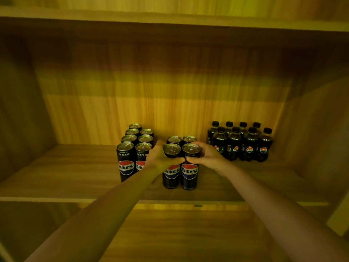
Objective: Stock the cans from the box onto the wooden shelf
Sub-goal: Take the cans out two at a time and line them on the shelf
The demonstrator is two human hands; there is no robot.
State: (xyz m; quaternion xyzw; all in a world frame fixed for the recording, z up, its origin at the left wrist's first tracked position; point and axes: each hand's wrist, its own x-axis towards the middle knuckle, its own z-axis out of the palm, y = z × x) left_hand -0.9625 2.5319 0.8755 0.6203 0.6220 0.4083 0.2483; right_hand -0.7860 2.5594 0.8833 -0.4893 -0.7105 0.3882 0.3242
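Two tall black cans stand side by side near the front of the wooden shelf [62,173]. My left hand [159,157] wraps the left can [171,173] just under its rim. My right hand [206,155] wraps the right can [189,173] the same way, and my thumbs meet between them. Both cans rest upright on the board. Two more cans [181,139] stand right behind them. A double row of several cans [132,146] stands to the left. The box is out of view.
Several small dark bottles [241,142] with black caps stand in two rows at the right, close to my right wrist. The shelf's side walls rise at far left and right. Another shelf board [170,23] runs overhead, and a lower shelf [188,233] lies beneath my forearms.
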